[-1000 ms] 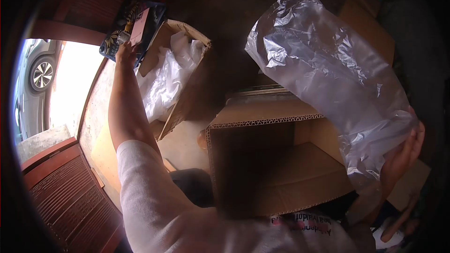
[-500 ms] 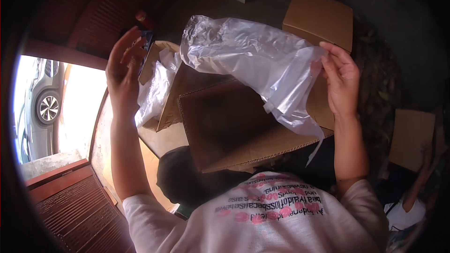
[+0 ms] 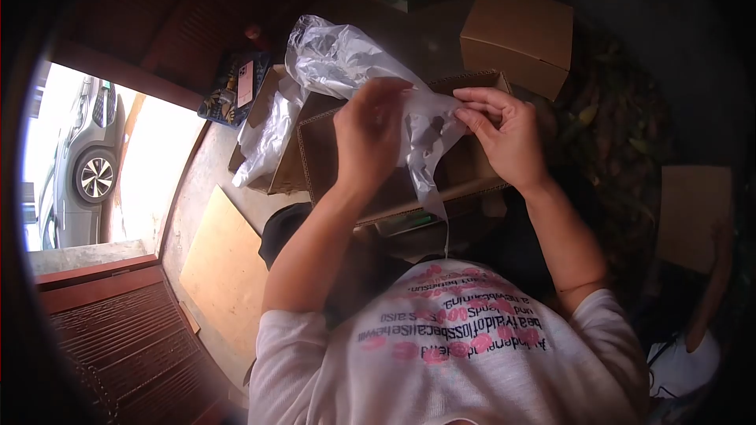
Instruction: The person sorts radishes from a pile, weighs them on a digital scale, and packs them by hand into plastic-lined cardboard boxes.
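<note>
A long, crinkled clear plastic bag (image 3: 335, 55) stretches between my hands and trails off to the upper left. My right hand (image 3: 508, 138) pinches its edge between thumb and fingers. Close by, my left hand (image 3: 368, 138) is closed at the bag's other side; its fingertips are partly hidden and slightly blurred. Beneath both hands stands an open cardboard box (image 3: 316, 145), dark inside. A narrower carton (image 3: 290, 165) beside it on the left holds more crumpled plastic (image 3: 268, 138).
A closed cardboard box (image 3: 516, 35) sits at upper right. A pink phone (image 3: 246, 83) lies beyond the narrow carton. A flat board (image 3: 222, 256) rests on the floor at left. Another person's arm (image 3: 709, 303) is at lower right, near a cardboard piece (image 3: 693, 216).
My left hand has moved right from open air beside the narrow carton and closed at the bag. My right hand has moved left, bringing the bag's end nearer the middle.
</note>
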{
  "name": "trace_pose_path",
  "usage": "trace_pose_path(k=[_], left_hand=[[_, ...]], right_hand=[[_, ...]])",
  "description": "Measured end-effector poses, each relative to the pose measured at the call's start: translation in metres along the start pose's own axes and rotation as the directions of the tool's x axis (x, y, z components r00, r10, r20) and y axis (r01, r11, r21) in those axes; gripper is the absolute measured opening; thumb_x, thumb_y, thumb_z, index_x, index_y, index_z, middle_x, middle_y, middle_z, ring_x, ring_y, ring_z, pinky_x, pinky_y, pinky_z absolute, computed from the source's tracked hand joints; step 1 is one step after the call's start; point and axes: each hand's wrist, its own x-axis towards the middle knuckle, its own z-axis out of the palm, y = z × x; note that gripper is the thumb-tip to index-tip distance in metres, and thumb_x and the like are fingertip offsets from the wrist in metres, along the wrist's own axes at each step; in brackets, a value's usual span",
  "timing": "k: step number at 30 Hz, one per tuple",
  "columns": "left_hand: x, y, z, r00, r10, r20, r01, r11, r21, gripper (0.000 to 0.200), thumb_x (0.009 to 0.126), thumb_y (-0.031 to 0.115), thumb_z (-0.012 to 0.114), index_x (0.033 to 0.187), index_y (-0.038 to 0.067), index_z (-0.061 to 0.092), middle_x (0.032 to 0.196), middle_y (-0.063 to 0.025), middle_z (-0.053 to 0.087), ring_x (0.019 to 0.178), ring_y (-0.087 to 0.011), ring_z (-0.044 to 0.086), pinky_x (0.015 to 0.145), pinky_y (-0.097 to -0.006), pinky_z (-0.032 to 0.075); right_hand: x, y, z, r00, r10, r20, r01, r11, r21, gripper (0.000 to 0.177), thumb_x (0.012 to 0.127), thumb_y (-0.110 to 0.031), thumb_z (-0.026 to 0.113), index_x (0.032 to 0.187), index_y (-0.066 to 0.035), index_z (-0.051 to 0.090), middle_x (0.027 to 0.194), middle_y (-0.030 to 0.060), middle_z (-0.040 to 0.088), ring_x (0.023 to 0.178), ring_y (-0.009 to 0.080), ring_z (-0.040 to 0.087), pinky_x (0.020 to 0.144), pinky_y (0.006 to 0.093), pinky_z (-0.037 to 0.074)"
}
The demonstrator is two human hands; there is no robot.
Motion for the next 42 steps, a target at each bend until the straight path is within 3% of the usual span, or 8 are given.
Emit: trace_pose_path(k=[6,9,13,17,30,36,40,42], left_hand=[[0.025,0.034,-0.021,0.910,0.370,0.184,-0.414,0.811,0.414,0.029,0.077,-0.010,0.058,0.099,0.005,0.067,0.085,-0.0106,0.066,0.076,-0.0223,0.068,0.065,-0.0298,0.053],[0.037,0.050,-0.026,0.852,0.412,0.323,-0.524,0.679,0.514,0.024,0.076,-0.002,0.066,0.097,0.009,0.069,0.083,-0.0061,0.066,0.071,-0.0203,0.067,0.061,-0.0306,0.053],[0.043,0.072,-0.020,0.779,0.401,0.481,-0.627,0.499,0.599,0.020,0.075,0.011,0.071,0.094,0.017,0.071,0.081,0.0009,0.066,0.067,-0.0226,0.065,0.057,-0.0319,0.052],[0.048,0.083,-0.011,0.690,0.424,0.587,-0.722,0.347,0.599,0.016,0.074,0.014,0.071,0.089,0.021,0.071,0.079,0.0019,0.065,0.065,-0.0201,0.064,0.052,-0.0315,0.049],[0.088,0.056,0.019,0.501,0.316,0.806,-0.864,0.117,0.491,0.009,0.079,0.024,0.067,0.085,0.025,0.073,0.078,0.0054,0.066,0.062,-0.0153,0.064,0.053,-0.0291,0.049],[0.098,0.035,0.069,0.406,0.478,0.779,-0.913,0.162,0.376,0.013,0.078,0.024,0.066,0.089,0.024,0.073,0.088,0.0056,0.065,0.095,-0.0155,0.062,0.075,-0.0319,0.051],[0.083,0.035,0.085,0.519,0.731,0.444,-0.792,0.216,0.571,0.039,0.075,0.011,0.070,0.112,0.023,0.065,0.101,0.0024,0.064,0.109,-0.0236,0.051,0.096,-0.0395,0.042],[0.056,0.055,0.055,0.841,0.465,0.277,-0.534,0.629,0.564,0.035,0.074,0.013,0.075,0.106,0.008,0.062,0.102,-0.0063,0.064,0.107,-0.0230,0.055,0.093,-0.0374,0.044]], right_hand=[[-0.018,0.010,-0.006,0.967,0.205,0.149,-0.195,0.977,-0.082,0.016,0.089,-0.006,0.060,0.100,0.005,0.064,0.084,0.0078,0.068,0.075,0.0102,0.063,0.068,0.0251,0.050],[-0.020,0.015,-0.002,0.958,0.254,0.133,-0.286,0.868,0.406,0.021,0.089,-0.011,0.060,0.105,0.002,0.057,0.087,0.0059,0.064,0.082,0.0111,0.061,0.073,0.0264,0.049],[-0.023,0.000,0.009,0.998,0.057,0.005,-0.056,0.963,0.264,0.040,0.084,-0.019,0.068,0.114,-0.004,0.046,0.092,0.0070,0.062,0.086,0.0161,0.062,0.073,0.0277,0.048],[-0.021,-0.001,0.012,0.992,-0.110,-0.054,0.095,0.970,-0.223,0.026,0.082,-0.008,0.070,0.101,0.001,0.054,0.080,0.0100,0.066,0.072,0.0165,0.066,0.062,0.0285,0.050],[-0.046,0.022,-0.024,0.971,0.230,0.061,-0.238,0.946,0.220,0.013,0.092,-0.009,0.059,0.093,0.003,0.064,0.080,0.0054,0.068,0.068,0.0102,0.062,0.062,0.0234,0.049],[-0.044,0.038,-0.016,0.935,0.352,0.030,-0.344,0.888,0.304,0.008,0.086,-0.006,0.068,0.085,0.001,0.065,0.077,0.0058,0.068,0.067,0.0093,0.061,0.061,0.0232,0.048],[-0.039,0.044,-0.014,0.926,0.378,-0.015,-0.344,0.859,0.380,0.011,0.079,-0.005,0.074,0.083,0.000,0.064,0.078,0.0067,0.067,0.067,0.0112,0.062,0.068,0.0243,0.051],[-0.040,0.037,-0.015,0.931,0.361,-0.049,-0.321,0.876,0.360,0.013,0.078,-0.003,0.075,0.082,-0.001,0.063,0.078,0.0054,0.066,0.068,0.0105,0.062,0.069,0.0245,0.051]])
